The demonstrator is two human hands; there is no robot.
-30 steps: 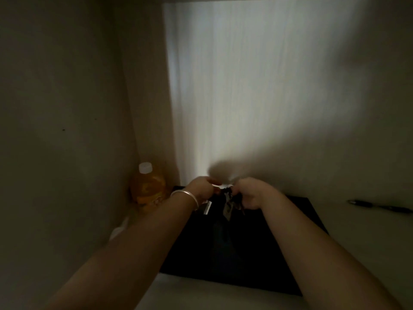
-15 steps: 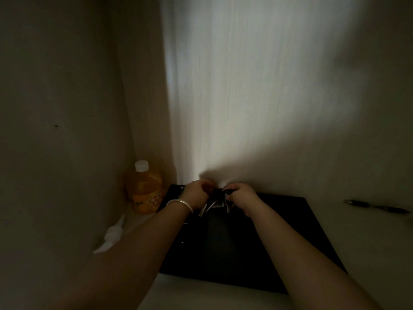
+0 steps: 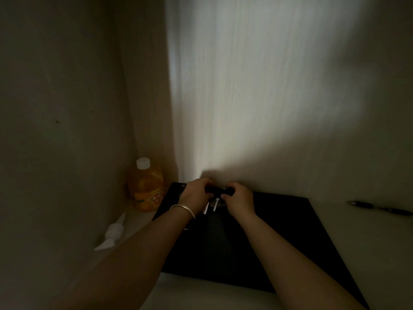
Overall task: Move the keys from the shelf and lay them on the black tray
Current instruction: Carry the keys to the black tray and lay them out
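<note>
A bunch of keys (image 3: 215,202) with a dark fob and silvery blades hangs between both hands, just above the far end of the black tray (image 3: 290,238). My left hand (image 3: 196,193), with a silver bangle on the wrist, grips the left side of the bunch. My right hand (image 3: 239,199) grips the right side. The blades point down toward the tray; whether they touch it is too dark to tell. The tray lies flat on the pale surface, close to the back wall.
An orange drink bottle (image 3: 146,186) with a white cap stands in the left corner beside the tray. A small white object (image 3: 111,233) lies along the left wall. A dark pen (image 3: 380,208) lies at the right. Walls close in at left and behind.
Both hands with the keys have drifted slightly left and lower toward the tray's far end. The view has shifted, showing more of the tray and the white object.
</note>
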